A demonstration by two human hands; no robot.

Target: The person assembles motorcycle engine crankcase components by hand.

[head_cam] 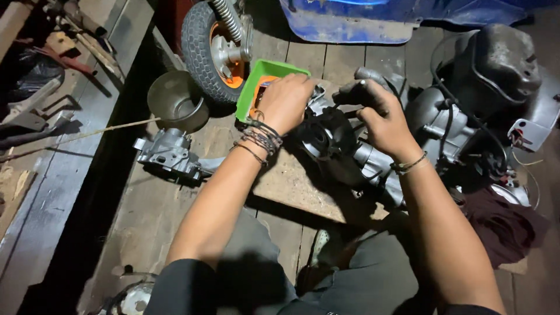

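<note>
A grey scooter engine (pixel 350 149) lies on a wooden board (pixel 297 186) on the plank floor in front of me. My left hand (pixel 286 102) rests on its upper left end, fingers curled over a metal part beside a green tray (pixel 251 87). My right hand (pixel 373 114) is closed around a dark grip or tool handle (pixel 359 90) above the engine's middle. What the left hand's fingers hold is hidden. Both wrists wear cord bracelets.
A small wheel with an orange hub (pixel 213 49) stands behind the tray. A metal bowl (pixel 175 99) and a loose grey engine casing (pixel 169 154) lie at the left. A dark cover and cables (pixel 496 64) sit at the right, a maroon cloth (pixel 504 224) below them. Tools lie along the left edge.
</note>
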